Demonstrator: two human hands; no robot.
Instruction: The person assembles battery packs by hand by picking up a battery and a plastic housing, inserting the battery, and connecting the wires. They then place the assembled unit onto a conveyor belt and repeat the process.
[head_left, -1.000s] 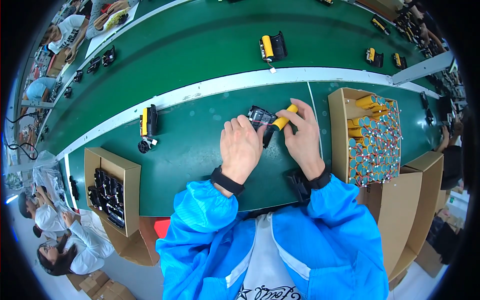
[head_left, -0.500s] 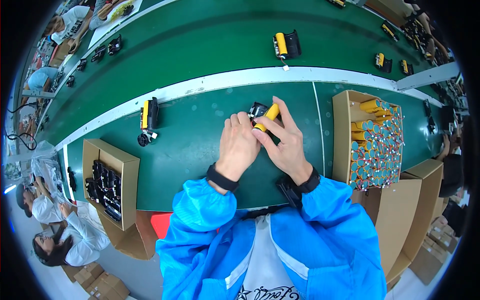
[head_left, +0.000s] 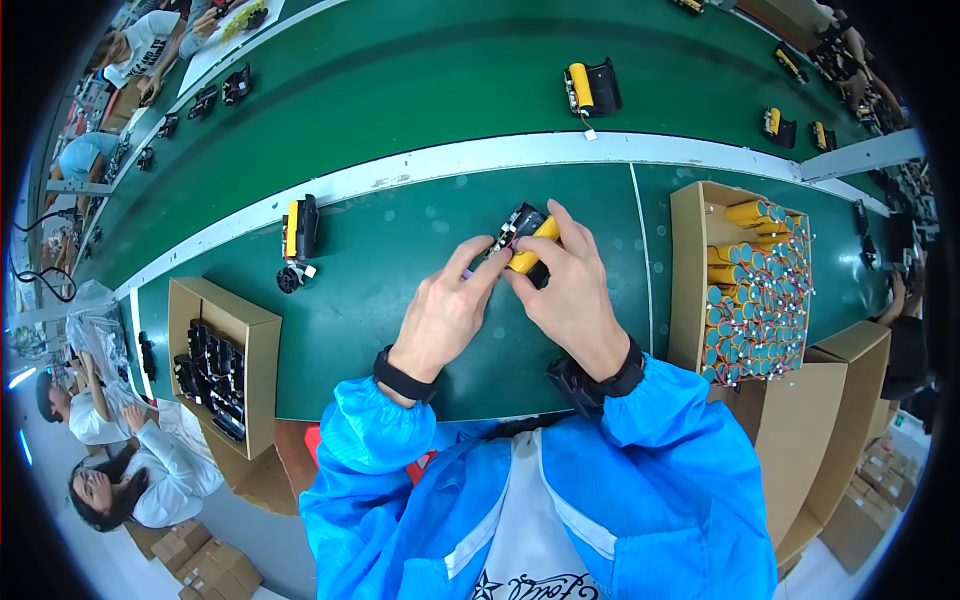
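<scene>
Between my hands, over the green bench, is a black plastic housing [head_left: 521,222] with small parts along its left edge. A yellow cylindrical battery [head_left: 535,247] lies tilted against its right side. My right hand [head_left: 572,290] grips the battery, thumb near its lower end and fingers along the far side. With bent fingers, my left hand [head_left: 440,312] pinches at the housing's lower left edge, where thin wires show; the fingertips partly cover what they hold. Left of my hands stands another housing with a yellow battery [head_left: 298,230], a round black part at its lower end.
A carton [head_left: 688,280] of yellow batteries with wires stands at right, a carton [head_left: 262,370] of black housings at left. Beyond a white rail [head_left: 420,160], the green belt [head_left: 430,90] carries more assemblies, one with a battery [head_left: 592,88]. Other people sit at left and far right.
My left hand has drawn back to the left and its fingers have opened out, uncovering more of the housing. The battery has been lowered against the housing. Assemblies on the belt have shifted slightly right.
</scene>
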